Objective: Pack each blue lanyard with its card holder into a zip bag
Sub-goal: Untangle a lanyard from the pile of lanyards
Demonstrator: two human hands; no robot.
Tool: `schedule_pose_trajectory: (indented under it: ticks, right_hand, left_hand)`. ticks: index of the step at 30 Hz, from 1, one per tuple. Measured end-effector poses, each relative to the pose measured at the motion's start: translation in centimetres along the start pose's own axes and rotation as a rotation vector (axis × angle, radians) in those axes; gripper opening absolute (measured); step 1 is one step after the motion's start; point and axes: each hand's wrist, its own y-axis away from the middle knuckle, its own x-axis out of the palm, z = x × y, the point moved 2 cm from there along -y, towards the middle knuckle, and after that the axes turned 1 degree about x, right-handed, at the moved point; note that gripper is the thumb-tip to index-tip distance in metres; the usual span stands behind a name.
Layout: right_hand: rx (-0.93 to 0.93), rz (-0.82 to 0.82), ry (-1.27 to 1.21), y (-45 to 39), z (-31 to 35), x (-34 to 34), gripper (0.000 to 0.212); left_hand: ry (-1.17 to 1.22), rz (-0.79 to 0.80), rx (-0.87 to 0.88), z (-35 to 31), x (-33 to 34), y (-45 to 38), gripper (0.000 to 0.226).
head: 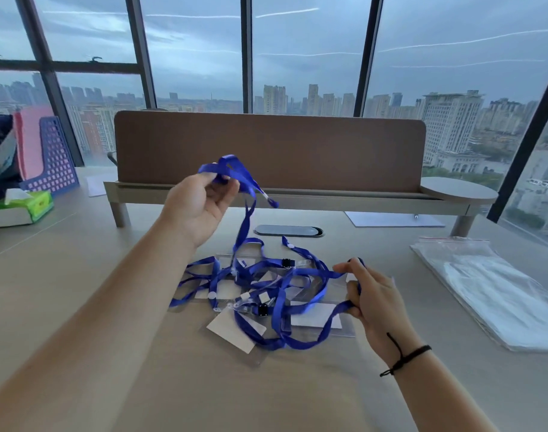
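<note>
Left hand (201, 204) pinches raised blue lanyard (246, 213) above tangled pile of card holders (316, 319); right hand (372, 299) grips another lanyard strap (325, 330). Zip bags (490, 291) stacked right.

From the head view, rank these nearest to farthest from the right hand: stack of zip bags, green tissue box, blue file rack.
From the right hand:
1. Stack of zip bags, just to its right on the desk.
2. Green tissue box, far left.
3. Blue file rack, far left, behind the tissue box.
</note>
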Motion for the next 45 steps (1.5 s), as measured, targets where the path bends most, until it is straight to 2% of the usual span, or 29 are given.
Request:
schedule_pose_trajectory:
  ticks: [1, 3, 4, 6, 8, 10, 12, 14, 15, 17, 19, 21, 23, 27, 31, 33, 36, 39, 43, 45]
  right_hand:
    - [-0.017, 0.016, -0.006, 0.2, 0.3, 0.0, 0.038]
    - [-0.079, 0.068, -0.002, 0.7, 1.6, 0.2, 0.039]
    - [-0.124, 0.101, 0.013, 1.0, 2.6, 0.4, 0.040]
    - [-0.237, 0.178, 0.063, 1.8, 4.9, 0.9, 0.041]
    - [-0.340, 0.262, 0.115, 2.7, 7.5, 1.7, 0.044]
    - [-0.401, 0.357, 0.184, 3.6, 9.9, 2.7, 0.052]
    - [-0.397, 0.447, 0.249, 4.1, 11.4, 3.9, 0.062]
    - [-0.382, 0.488, 0.243, 4.2, 12.2, 5.2, 0.067]
    - [-0.390, 0.477, 0.225, 4.1, 12.4, 5.8, 0.067]
    - [-0.426, 0.408, 0.138, 3.6, 13.2, 6.3, 0.066]
    - [-0.434, 0.295, -0.041, 3.1, 14.1, 5.7, 0.064]
    - [-0.408, 0.174, -0.236, 2.7, 14.8, 3.8, 0.061]
    - [-0.367, 0.073, -0.363, 2.2, 14.5, 1.3, 0.056]
    - [-0.219, -0.047, -0.316, 0.7, 9.3, -2.4, 0.043]
    - [-0.084, 0.011, -0.179, -0.4, 1.9, -3.0, 0.032]
    - [-0.015, 0.106, -0.083, -0.3, -0.5, -2.4, 0.026]
    - [0.019, 0.240, 0.047, 0.3, -2.0, -1.1, 0.020]
    - [0.034, 0.281, 0.072, 0.5, -2.3, -0.5, 0.017]
    - [0.051, 0.304, 0.052, 0.6, -2.0, -1.0, 0.012]
    - [0.075, 0.313, -0.006, 0.7, -1.7, -1.4, 0.012]
  left_hand:
    - [-0.214, -0.068, 0.077, 0.4, -0.6, -0.2, 0.018]
    - [-0.899, -0.175, 0.220, 1.9, -2.9, -0.6, 0.016]
    - [-1.180, -0.152, 0.249, 2.9, -4.1, -0.5, 0.014]
    - [-1.576, 0.020, 0.165, 5.0, -6.1, -0.1, 0.030]
    - [-1.782, 0.211, 0.105, 6.7, -6.8, 0.8, 0.057]
    - [-1.644, 0.382, 0.149, 7.5, -5.7, 2.8, 0.076]
    - [-1.342, 0.600, 0.144, 7.9, -3.0, 5.6, 0.080]
    - [-1.015, 0.804, -0.004, 8.4, -0.2, 8.2, 0.080]
    - [-0.907, 0.857, -0.087, 8.7, 0.7, 9.1, 0.079]
    - [-0.835, 0.901, -0.132, 9.6, 1.4, 9.7, 0.059]
    - [-0.828, 0.817, -0.071, 10.0, 1.0, 9.5, 0.024]
    - [-0.786, 0.704, -0.090, 10.4, -0.9, 8.3, 0.028]
    - [-0.596, 0.651, -0.184, 10.1, -2.5, 7.4, 0.036]
    - [-0.325, 0.473, -0.188, 9.1, -2.9, 6.5, 0.036]
    - [-0.114, 0.347, -0.177, 8.5, -0.9, 6.3, 0.035]
    - [-0.099, 0.347, -0.165, 8.4, -0.1, 6.1, 0.035]
    - [-0.199, 0.423, -0.125, 8.5, 1.3, 6.5, 0.032]
    - [-0.412, 0.533, -0.044, 8.4, 3.1, 7.3, 0.036]
    - [-0.785, 0.604, 0.166, 7.7, 5.9, 8.0, 0.031]
    - [-0.793, 0.624, 0.201, 7.6, 7.1, 7.8, 0.030]
